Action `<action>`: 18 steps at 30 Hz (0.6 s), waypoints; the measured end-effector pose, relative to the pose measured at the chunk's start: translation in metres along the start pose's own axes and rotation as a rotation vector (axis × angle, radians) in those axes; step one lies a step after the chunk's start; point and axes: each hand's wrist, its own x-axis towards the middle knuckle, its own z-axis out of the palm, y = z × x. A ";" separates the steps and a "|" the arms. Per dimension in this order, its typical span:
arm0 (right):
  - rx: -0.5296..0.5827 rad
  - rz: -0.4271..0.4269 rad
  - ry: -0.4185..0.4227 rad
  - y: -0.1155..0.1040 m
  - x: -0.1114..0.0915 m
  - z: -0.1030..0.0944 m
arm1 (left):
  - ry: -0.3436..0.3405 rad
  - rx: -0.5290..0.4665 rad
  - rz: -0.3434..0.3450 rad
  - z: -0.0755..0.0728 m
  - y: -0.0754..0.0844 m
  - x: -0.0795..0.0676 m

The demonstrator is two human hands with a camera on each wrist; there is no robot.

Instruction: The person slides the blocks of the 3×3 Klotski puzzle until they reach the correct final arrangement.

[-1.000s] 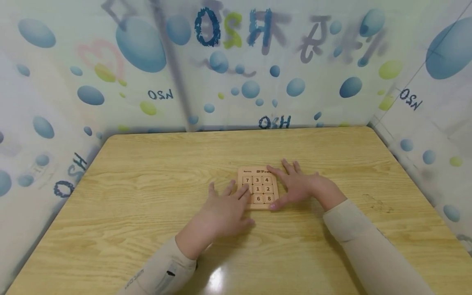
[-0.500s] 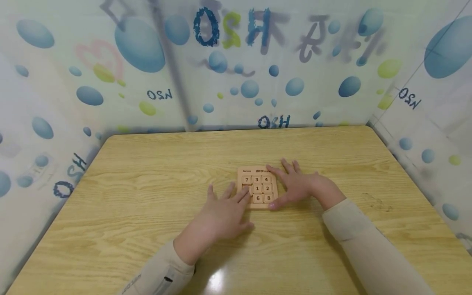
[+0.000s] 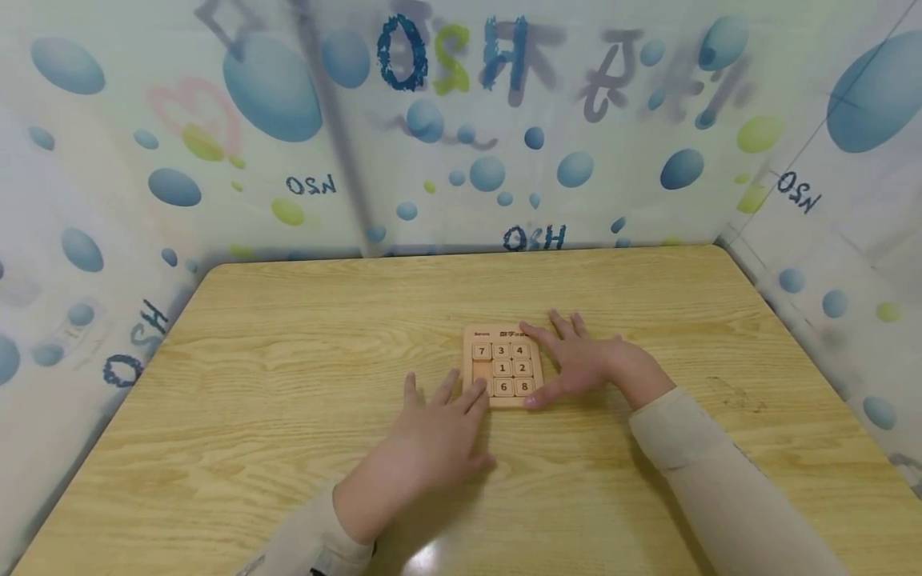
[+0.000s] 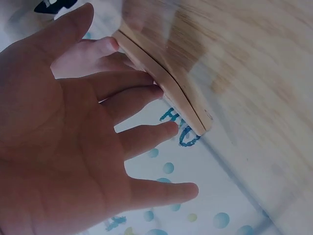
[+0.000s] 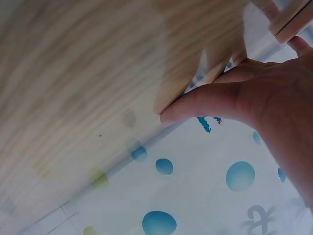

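A wooden number slide puzzle [image 3: 502, 378] lies flat on the table, its tiles marked 7, 3, 4, 1, 2, 6 and 8. A bare slot [image 3: 482, 369] shows under the 7 tile [image 3: 481, 351]. My left hand [image 3: 435, 436] rests straight fingertips on the lower left corner of the tile field, covering the tile there. Its other fingers are spread over the table, left of the puzzle. With thumb and index finger at the two right corners, my right hand [image 3: 587, 364] holds the frame. In the left wrist view, the puzzle's edge [image 4: 168, 85] meets the fingertips.
The wood-grain table [image 3: 324, 320] extends around the puzzle on all sides. A pale wall [image 3: 446, 176] with blue and green drop prints and lettering rises behind the table's far edge and along both sides.
My left fingertips have slid toward me, from the middle left tile to the lower left corner, baring the slot under the 7. My right hand has stayed in place.
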 end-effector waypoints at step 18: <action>-0.004 0.006 -0.003 0.000 0.001 0.000 | -0.055 -0.083 0.029 -0.015 -0.010 0.017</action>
